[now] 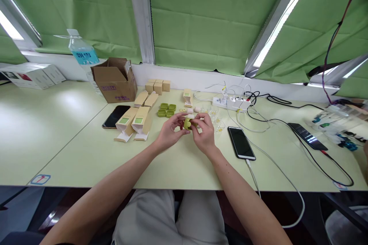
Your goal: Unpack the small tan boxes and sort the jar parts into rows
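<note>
Above the table's middle, my left hand point(171, 129) and my right hand point(203, 132) meet at a small olive-green plastic piece point(187, 123). Fingertips of both hands are closed on it, and they hide part of its shape. Something small and red shows beside the left fingertips. Just beyond the hands lie small pale pink cylinders point(197, 109) and several clear plastic pieces point(214, 111). A group of green square cups point(164, 106) stands to the left of them. Further left, two opened cream cartons point(141, 121) with green labels lie on their sides.
Behind stand a brown cardboard box point(115, 82), a large water bottle point(83, 51) and small tan boxes point(158, 86). A black phone point(116, 116) lies left. On the right are a charging phone point(241, 142), a power strip point(231, 102), loose cables and another dark phone point(307, 136).
</note>
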Available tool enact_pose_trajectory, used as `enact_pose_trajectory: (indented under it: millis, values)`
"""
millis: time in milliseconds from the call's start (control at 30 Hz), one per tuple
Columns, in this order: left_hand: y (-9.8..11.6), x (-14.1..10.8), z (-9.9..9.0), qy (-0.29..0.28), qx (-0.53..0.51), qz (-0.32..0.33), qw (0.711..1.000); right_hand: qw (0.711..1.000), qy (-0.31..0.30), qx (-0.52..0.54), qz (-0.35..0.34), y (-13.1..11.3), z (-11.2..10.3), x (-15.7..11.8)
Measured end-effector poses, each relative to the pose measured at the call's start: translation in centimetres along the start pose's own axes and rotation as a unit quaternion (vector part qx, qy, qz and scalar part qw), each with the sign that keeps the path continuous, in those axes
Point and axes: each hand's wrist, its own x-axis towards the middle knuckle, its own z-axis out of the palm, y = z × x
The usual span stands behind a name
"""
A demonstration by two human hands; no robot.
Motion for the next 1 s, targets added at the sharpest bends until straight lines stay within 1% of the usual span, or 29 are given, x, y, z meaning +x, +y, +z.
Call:
enact_pose_trajectory:
  millis: [67,167,200,267,333,400,467,533,633,700,867,1000]
  values:
    - [0.4,0.1,0.1,0.004,-0.028,-0.002,1.000,0.999,0.009,0.034,0.029,0.1,0.1,0.0]
    - [1.1,0.2,0.1,0.016,-0.063,-0.017,0.998,0.997,0.011,0.043,0.065,0.1,0.2,0.1]
    - [1.2,0.3,0.0,0.022,-0.065,-0.028,0.997,0.997,0.010,0.043,0.066,0.0,0.1,0.1]
    - [1.4,0.3,-0.1,0.019,-0.047,-0.056,0.997,0.998,0.007,0.041,0.047,-0.1,0.1,0.1]
    - [1.4,0.3,-0.2,-0.007,-0.020,-0.085,0.996,0.999,0.002,0.036,0.020,-0.2,0.1,0.0]
    - [1.3,0.3,-0.2,-0.042,-0.018,-0.110,0.993,1.000,-0.009,0.025,0.007,-0.3,0.1,-0.1]
    - [1.1,0.2,-0.2,-0.064,-0.040,-0.130,0.989,1.000,-0.018,0.015,0.011,-0.2,0.2,-0.1]
    - [1.0,0.1,-0.2,-0.073,-0.067,-0.146,0.984,0.999,-0.017,0.019,0.020,-0.1,0.3,-0.2]
    - [0.8,0.2,-0.2,-0.067,-0.104,-0.166,0.978,0.999,-0.011,0.039,0.026,0.0,0.3,-0.2]
    - [0.7,0.3,-0.3,-0.059,-0.111,-0.172,0.977,0.998,-0.014,0.048,0.028,0.0,0.3,-0.2]
    - [0.5,0.2,0.0,-0.042,-0.108,-0.161,0.980,0.994,-0.041,0.086,0.050,0.1,0.3,-0.2]
    - [0.4,0.0,0.5,-0.023,-0.105,-0.153,0.982,0.988,-0.044,0.133,0.060,0.4,0.4,-0.3]
